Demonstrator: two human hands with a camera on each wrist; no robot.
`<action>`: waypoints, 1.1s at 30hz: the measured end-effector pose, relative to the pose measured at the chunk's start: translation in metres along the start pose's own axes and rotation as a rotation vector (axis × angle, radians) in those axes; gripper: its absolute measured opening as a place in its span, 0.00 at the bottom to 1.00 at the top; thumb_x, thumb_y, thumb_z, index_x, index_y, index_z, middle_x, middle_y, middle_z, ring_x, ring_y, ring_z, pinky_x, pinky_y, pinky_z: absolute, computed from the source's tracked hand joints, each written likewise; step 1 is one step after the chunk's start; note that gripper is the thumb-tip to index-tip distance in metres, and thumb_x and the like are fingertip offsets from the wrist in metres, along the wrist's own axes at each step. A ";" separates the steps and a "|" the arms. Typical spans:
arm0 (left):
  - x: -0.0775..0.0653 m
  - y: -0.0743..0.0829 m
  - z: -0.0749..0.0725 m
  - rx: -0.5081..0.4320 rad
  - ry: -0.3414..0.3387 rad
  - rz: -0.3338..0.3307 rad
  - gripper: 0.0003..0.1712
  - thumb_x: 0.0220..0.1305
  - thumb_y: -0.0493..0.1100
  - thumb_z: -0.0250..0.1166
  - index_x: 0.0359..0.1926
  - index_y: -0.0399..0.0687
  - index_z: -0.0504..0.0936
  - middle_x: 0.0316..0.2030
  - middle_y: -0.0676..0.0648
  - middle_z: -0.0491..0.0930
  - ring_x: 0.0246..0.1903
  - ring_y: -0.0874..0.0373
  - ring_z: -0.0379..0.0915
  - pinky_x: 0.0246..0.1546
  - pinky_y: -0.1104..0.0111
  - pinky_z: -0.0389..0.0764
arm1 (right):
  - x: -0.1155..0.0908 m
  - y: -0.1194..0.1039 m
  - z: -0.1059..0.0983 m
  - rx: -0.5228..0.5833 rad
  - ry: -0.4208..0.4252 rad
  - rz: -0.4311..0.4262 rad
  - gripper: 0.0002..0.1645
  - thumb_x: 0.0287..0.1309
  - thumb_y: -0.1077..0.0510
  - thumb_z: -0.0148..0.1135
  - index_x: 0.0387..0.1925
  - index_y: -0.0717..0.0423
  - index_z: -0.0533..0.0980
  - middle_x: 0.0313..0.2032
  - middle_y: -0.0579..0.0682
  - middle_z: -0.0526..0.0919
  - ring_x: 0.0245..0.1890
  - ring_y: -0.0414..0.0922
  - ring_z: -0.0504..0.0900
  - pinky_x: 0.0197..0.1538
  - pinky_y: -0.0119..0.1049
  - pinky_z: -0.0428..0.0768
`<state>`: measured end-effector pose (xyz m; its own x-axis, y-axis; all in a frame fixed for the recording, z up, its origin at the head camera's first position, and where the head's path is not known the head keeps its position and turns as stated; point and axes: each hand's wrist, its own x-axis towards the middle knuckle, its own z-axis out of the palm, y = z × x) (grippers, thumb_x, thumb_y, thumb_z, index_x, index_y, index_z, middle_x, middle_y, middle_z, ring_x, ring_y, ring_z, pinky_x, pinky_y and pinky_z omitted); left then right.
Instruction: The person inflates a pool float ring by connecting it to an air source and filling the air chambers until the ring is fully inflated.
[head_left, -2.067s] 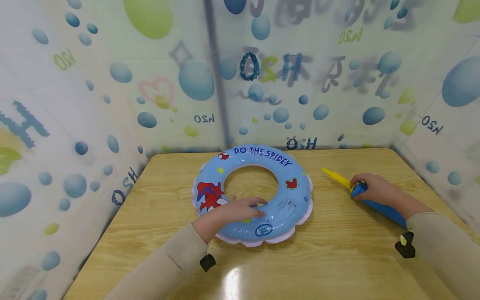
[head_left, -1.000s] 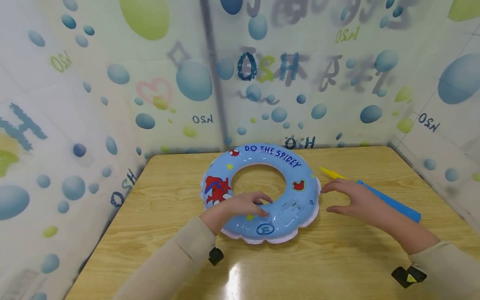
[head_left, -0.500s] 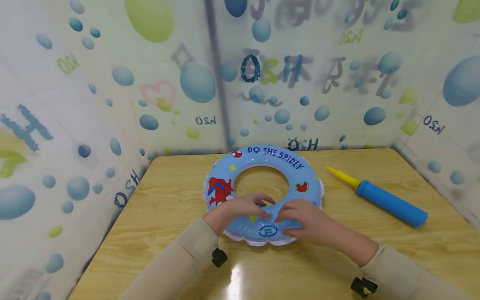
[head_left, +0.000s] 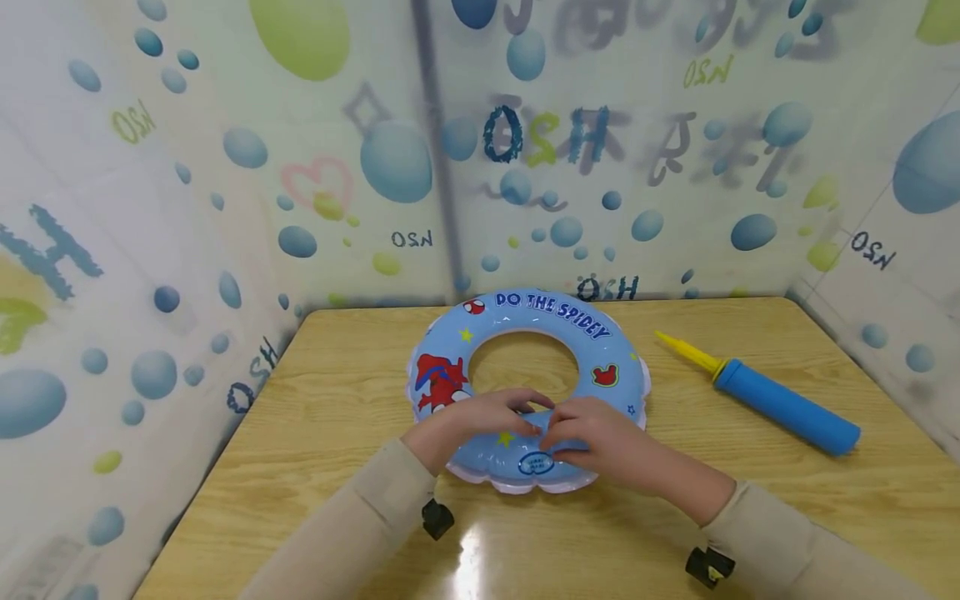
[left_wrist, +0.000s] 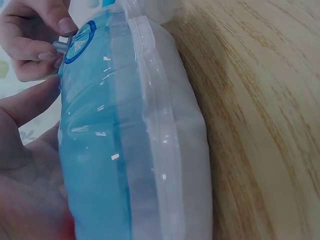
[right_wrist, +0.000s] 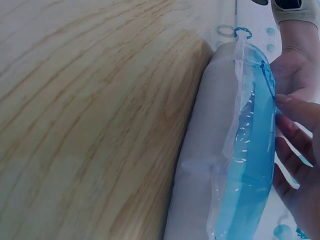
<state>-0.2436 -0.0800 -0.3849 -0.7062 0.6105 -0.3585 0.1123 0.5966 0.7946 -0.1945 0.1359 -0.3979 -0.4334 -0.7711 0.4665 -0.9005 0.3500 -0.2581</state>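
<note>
A light-blue inflatable swim ring [head_left: 604, 350] with a red cartoon figure and "DO THE SPIDEY" lettering lies on the wooden table. My left hand [head_left: 480, 418] rests on its near side, the thumb extended along the vinyl in the left wrist view. Just right of it, my right hand [head_left: 600, 437] pinches a small clear air valve [left_wrist: 61, 46] between thumb and fingers, beside the blue oval print [left_wrist: 81, 42]. From the right wrist camera, the ring's side [right_wrist: 255, 165] is seen edge-on, full and rounded, with the fingertips right at its top surface.
A blue hand pump [head_left: 787, 408] with a yellow nozzle [head_left: 688, 351] lies on the table to the right. Behind and on both sides stand curtains [head_left: 645, 167] printed with bubbles. The wooden table [head_left: 360, 375] reaches the back curtain.
My right hand has let go of the pump, leaving it on the table, and moved left to the valve. The ring has shifted slightly right, with the left hand still on it.
</note>
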 end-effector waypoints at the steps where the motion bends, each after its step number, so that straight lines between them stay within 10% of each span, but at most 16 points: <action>1: 0.000 0.000 0.000 -0.004 -0.003 0.003 0.26 0.61 0.43 0.66 0.61 0.56 0.75 0.61 0.49 0.71 0.62 0.49 0.64 0.59 0.55 0.68 | 0.000 0.000 0.000 0.009 0.001 0.007 0.13 0.47 0.65 0.75 0.36 0.50 0.84 0.36 0.42 0.79 0.39 0.42 0.77 0.45 0.37 0.78; 11: -0.001 -0.001 0.000 -0.020 -0.014 0.033 0.27 0.61 0.41 0.63 0.63 0.53 0.74 0.63 0.47 0.70 0.63 0.48 0.64 0.60 0.55 0.67 | 0.002 0.000 0.002 0.042 0.088 -0.005 0.11 0.51 0.65 0.72 0.39 0.55 0.84 0.36 0.44 0.81 0.37 0.41 0.79 0.43 0.36 0.79; 33: -0.004 -0.006 -0.003 0.016 0.026 0.113 0.18 0.63 0.41 0.65 0.55 0.48 0.79 0.53 0.53 0.77 0.59 0.52 0.66 0.62 0.57 0.65 | 0.006 -0.007 0.004 0.195 0.116 0.314 0.08 0.58 0.69 0.65 0.37 0.54 0.81 0.36 0.42 0.83 0.38 0.40 0.79 0.44 0.38 0.80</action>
<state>-0.2432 -0.0877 -0.3867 -0.7060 0.6610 -0.2541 0.2036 0.5331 0.8212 -0.1908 0.1265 -0.3971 -0.6981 -0.5735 0.4286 -0.7045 0.4434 -0.5541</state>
